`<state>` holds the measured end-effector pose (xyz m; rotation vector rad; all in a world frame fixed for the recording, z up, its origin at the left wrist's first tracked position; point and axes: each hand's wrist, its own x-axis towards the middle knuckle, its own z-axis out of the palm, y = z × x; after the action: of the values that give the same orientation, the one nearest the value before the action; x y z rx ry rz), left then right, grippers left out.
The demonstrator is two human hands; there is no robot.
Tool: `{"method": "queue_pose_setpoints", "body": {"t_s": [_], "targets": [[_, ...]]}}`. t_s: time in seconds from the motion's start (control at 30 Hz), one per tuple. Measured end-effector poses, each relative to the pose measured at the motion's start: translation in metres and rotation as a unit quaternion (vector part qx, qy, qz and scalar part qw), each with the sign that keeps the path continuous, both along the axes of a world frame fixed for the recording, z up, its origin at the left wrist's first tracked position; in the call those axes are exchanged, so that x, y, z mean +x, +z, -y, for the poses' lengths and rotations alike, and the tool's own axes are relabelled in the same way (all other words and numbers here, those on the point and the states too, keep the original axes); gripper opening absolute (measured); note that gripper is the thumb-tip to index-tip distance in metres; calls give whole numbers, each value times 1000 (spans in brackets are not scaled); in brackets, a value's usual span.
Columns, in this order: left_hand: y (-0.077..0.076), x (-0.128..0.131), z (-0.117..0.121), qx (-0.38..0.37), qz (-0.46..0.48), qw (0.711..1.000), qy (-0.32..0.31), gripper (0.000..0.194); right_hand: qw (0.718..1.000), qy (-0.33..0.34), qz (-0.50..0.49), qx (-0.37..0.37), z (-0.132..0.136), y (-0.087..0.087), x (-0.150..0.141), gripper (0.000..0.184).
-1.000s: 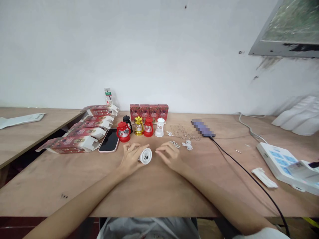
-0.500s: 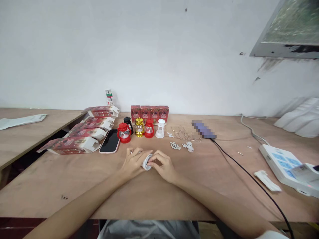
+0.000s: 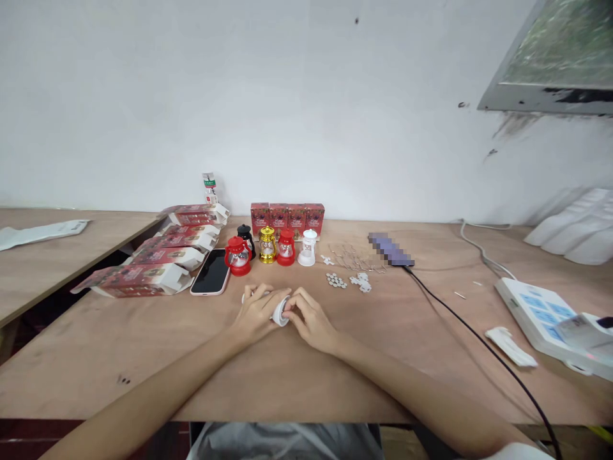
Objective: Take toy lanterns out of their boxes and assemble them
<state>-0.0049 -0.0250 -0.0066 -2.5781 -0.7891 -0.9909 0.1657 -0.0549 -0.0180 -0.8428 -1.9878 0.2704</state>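
Note:
My left hand (image 3: 253, 318) is wrapped round a white mini lantern (image 3: 279, 313), whose round, hollow base faces right. Most of its body is hidden by the fingers. My right hand (image 3: 310, 321) is closed, thumb and fingertips pinched at the rim and inside of that base; anything between them is too small to make out. Beyond the hands stand a red lantern (image 3: 238, 257), a black one (image 3: 246, 237), a gold one (image 3: 267, 245), a second red one (image 3: 286, 248) and a white one (image 3: 307, 249). Button cells (image 3: 336, 280) lie to the right, near small white plastic pieces (image 3: 361, 282).
Thin wire handles (image 3: 357, 259) lie beyond the cells. Red boxes (image 3: 287, 219) stand against the wall; opened red boxes (image 3: 143, 280) lie left beside a phone (image 3: 211, 273). At right are a blurred-out device (image 3: 391, 249) with a black cable (image 3: 472, 324) and a power strip (image 3: 541, 313).
Both hands stay together at the lantern's base. The right fingers have shifted slightly against the rim, and the lantern has turned a little. The rest of the table is unchanged.

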Motion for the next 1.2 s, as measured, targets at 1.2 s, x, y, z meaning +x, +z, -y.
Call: {"method": "queue_pose_setpoints", "body": {"t_s": [1.2], "targets": [[9, -5, -8, 40, -152, 987, 33, 50, 639, 129, -462, -601, 3, 19, -17, 9]]}}
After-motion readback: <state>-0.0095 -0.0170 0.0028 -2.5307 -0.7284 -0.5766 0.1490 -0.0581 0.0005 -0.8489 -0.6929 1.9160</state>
